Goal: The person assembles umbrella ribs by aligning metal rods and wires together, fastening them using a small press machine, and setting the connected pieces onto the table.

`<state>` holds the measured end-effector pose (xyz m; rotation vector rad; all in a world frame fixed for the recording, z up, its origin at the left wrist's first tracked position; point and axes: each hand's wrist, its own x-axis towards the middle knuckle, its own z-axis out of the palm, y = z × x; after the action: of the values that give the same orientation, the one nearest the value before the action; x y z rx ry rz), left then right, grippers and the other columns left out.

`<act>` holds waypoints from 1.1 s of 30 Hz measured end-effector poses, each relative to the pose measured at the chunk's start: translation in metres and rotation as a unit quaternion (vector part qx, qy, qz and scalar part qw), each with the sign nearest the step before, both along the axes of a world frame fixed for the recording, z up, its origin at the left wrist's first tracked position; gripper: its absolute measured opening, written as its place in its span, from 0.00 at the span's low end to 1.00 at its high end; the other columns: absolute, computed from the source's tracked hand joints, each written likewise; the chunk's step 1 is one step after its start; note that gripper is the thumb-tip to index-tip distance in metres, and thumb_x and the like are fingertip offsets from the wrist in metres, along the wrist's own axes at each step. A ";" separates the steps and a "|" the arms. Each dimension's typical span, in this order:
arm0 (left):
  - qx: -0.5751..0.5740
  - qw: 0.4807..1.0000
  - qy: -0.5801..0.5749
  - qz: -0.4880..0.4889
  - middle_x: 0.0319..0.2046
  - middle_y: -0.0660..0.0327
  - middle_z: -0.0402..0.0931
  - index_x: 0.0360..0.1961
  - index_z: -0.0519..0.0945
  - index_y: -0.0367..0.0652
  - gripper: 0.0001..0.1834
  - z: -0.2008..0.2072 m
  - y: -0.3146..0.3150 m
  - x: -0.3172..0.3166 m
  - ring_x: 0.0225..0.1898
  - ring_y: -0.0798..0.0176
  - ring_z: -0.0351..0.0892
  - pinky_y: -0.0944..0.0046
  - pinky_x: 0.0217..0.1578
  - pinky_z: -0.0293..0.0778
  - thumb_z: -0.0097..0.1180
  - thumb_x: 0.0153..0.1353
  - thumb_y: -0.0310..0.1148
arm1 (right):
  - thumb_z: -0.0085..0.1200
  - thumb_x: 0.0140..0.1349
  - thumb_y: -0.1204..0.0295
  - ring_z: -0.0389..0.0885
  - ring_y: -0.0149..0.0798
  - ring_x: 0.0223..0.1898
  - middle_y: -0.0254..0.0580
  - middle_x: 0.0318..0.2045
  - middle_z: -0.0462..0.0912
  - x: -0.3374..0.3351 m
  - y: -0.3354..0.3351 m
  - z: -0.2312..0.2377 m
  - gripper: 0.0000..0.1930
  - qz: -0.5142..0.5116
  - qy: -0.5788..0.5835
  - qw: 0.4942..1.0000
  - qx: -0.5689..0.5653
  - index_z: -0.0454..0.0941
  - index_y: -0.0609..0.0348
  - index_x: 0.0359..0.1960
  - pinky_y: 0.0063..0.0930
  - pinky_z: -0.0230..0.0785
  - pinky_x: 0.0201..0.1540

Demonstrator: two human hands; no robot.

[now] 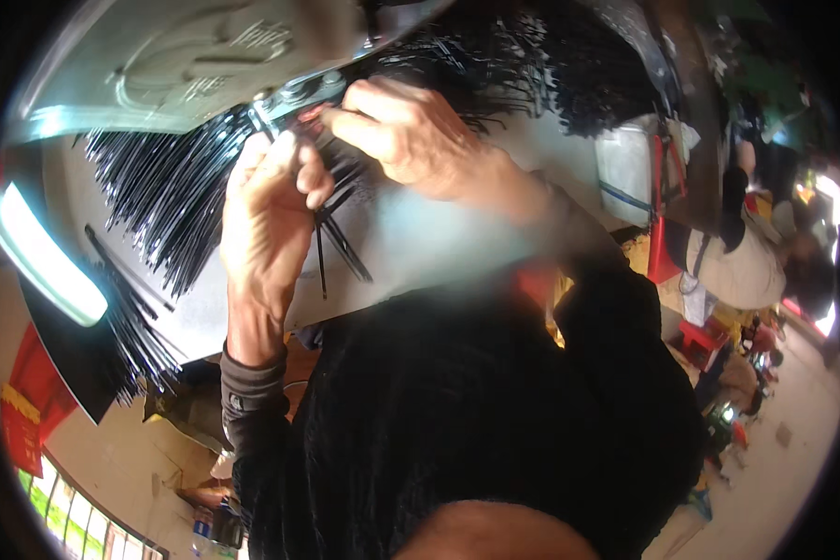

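Note:
My left hand (269, 210) is raised close under the machine head (187, 65), its fingers curled in a pinch. A few thin black strips (341, 243) stick out below its fingertips, and they appear to be in its grip. From the right, my right hand (415, 140) reaches in with bent fingers, its fingertips near the metal parts (294, 91) at the machine's lower edge. A small reddish thing (310, 113) shows by those fingertips; what they hold is too small to make out. Left of my left hand fans a thick bunch of shiny black strips (159, 191).
The pale worktable (406, 238) stretches beneath my hands. More black strips (145, 336) lie at its left edge, and a dark heap (541, 65) covers the far side. A bright lamp (47, 257) glows at the left. People sit at the right, near a red bin (702, 341).

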<state>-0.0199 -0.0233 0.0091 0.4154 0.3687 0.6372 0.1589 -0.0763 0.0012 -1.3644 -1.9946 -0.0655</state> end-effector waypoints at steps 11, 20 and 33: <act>0.014 0.987 0.136 0.081 0.28 0.61 0.76 0.35 0.76 0.35 0.07 -0.002 -0.002 0.012 0.26 0.72 0.71 0.71 0.29 0.69 0.52 0.61 0.28 | 0.51 0.58 0.83 0.80 0.27 0.29 0.44 0.32 0.81 -0.016 -0.002 -0.004 0.10 0.017 0.592 0.758 -0.272 0.75 0.68 0.42 0.20 0.76 0.34; 0.233 0.918 0.295 0.124 0.19 0.64 0.75 0.29 0.77 0.34 0.04 -0.008 0.003 0.015 0.18 0.74 0.72 0.75 0.19 0.68 0.55 0.57 0.25 | 0.58 0.56 0.75 0.75 0.21 0.19 0.35 0.21 0.79 -0.013 0.004 -0.001 0.05 -0.061 0.556 0.776 -0.292 0.79 0.64 0.31 0.12 0.68 0.21; 0.231 0.922 0.275 0.144 0.20 0.67 0.73 0.42 0.75 0.34 0.12 0.002 0.006 0.015 0.17 0.77 0.69 0.77 0.17 0.67 0.52 0.54 0.19 | 0.56 0.58 0.74 0.76 0.24 0.19 0.39 0.23 0.80 -0.023 0.016 -0.001 0.07 -0.034 0.577 0.771 -0.267 0.77 0.67 0.34 0.15 0.70 0.23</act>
<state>-0.0050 -0.0177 0.0107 1.0140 0.8312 0.8953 0.1362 -0.0605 -0.0002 -1.2697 -0.8894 1.1209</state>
